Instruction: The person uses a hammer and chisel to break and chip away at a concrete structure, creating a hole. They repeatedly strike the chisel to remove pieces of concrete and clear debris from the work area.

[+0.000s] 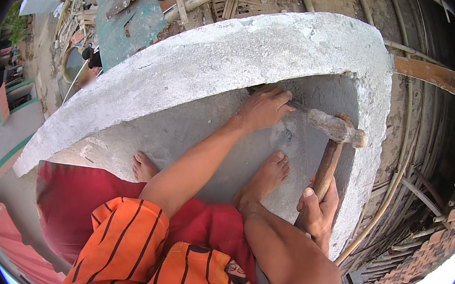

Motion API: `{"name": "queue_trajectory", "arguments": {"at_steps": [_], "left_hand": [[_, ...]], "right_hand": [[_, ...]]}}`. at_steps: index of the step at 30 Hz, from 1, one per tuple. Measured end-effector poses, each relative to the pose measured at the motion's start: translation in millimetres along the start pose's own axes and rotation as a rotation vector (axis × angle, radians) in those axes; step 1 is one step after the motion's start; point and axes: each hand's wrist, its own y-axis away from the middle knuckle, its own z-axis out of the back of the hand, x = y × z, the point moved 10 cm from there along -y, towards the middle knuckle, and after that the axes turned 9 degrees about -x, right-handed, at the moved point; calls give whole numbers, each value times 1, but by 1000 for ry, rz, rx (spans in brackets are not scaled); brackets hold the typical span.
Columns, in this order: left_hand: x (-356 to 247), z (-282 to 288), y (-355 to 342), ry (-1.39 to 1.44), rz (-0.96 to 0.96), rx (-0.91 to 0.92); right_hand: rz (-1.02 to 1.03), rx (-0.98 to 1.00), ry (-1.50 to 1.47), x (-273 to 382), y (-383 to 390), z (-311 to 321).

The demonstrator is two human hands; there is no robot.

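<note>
My right hand (319, 210) is closed round the wooden handle of a hammer (335, 127). The hammer's worn, pale grey metal head is level with the butt of a dark metal chisel (298, 105); I cannot tell whether they touch. My left hand (266, 108) grips the chisel, which lies nearly sideways at the foot of the raised concrete wall (237, 46). The chisel's tip is mostly hidden behind the hand and in the wall's shadow. Below both hands is a grey concrete floor (206, 134).
My bare feet (268, 177) stand on the concrete inside the curved wall. Beyond its edge lie a rusty strip (442, 80), bamboo poles (394, 187), roof tiles (445, 237) and a green sheet (123, 25), all lower down. Another person (88, 69) is at the far left.
</note>
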Motion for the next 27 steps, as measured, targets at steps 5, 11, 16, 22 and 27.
{"name": "queue_trajectory", "arguments": {"at_steps": [5, 11, 16, 22, 27], "left_hand": [[-32, 14, 14, 182, -119, -127], [-75, 17, 7, 203, -220, -149], [-88, 26, 12, 161, -310, -267], [-89, 23, 23, 118, -410, -256], [-86, 15, 29, 64, -424, -176]], "right_hand": [[270, -147, -90, 28, -2, 23], [309, -193, -191, 27, -1, 28], [289, -198, -201, 20, 3, 26], [589, -228, -187, 10, 15, 38], [468, -242, -269, -53, 20, 26]]}}
